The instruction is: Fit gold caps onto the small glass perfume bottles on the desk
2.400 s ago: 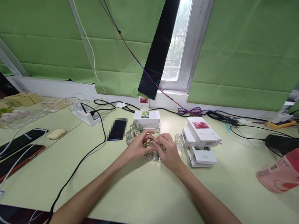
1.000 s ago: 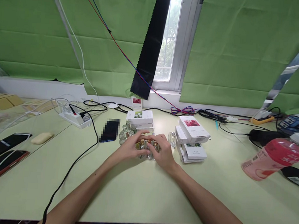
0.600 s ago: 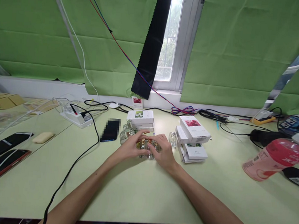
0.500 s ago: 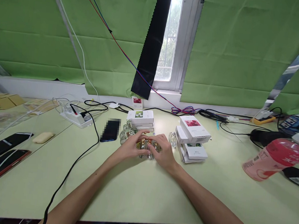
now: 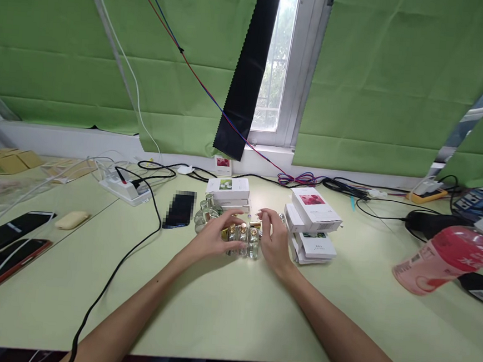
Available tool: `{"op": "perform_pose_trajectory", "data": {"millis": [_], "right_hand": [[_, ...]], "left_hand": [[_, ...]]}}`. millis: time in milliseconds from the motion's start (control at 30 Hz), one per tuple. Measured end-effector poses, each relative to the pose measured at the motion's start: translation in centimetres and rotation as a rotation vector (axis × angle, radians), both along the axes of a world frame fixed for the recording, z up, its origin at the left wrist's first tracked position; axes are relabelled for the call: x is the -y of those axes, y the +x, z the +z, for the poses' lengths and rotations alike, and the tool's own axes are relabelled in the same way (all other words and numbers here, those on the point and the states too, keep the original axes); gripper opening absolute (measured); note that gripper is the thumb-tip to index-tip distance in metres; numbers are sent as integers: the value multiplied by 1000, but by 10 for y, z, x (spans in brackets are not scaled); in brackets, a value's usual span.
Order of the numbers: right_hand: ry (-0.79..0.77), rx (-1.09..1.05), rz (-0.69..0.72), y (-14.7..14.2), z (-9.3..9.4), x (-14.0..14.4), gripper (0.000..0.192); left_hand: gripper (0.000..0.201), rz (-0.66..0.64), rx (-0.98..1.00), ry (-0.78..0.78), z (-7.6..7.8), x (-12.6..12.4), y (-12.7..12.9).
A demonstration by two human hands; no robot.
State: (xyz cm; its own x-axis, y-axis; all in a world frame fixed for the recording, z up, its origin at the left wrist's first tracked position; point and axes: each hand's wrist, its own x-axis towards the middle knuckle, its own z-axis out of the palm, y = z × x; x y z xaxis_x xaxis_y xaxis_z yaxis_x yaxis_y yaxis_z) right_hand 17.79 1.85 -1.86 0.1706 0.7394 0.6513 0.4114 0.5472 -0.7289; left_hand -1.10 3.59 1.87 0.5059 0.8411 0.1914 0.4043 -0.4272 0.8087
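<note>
Several small clear glass bottles with gold-coloured necks stand upright, close together in a short row. My left hand curves around the left end of the row, its thumb against the front of the bottles and its fingers behind them. Just right of the row is my right hand, its fingers loosely bent and apart, with nothing visible held. A gold cap shows behind the row, between my hands. More glass bottles with silvery tops stand behind my left hand, partly hidden by it.
White boxes are piled to the right, and others lie behind the bottles. A phone lies to the left, near a black cable and a power strip. A pink bottle is at far right.
My right hand has let go of the bottles and moved slightly right, uncovering the row's right end. My left hand stays around the bottles. The view has shifted slightly.
</note>
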Motion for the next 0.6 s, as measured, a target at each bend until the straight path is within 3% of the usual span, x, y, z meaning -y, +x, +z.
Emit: {"op": "perform_pose_trajectory", "data": {"millis": [367, 600], "right_hand": [[-107, 199, 42, 7, -20, -19, 32], [-147, 314, 166, 10, -22, -19, 35]], "left_hand": [[38, 122, 191, 179, 2, 6, 3], [41, 180, 169, 249, 3, 7, 3]]}}
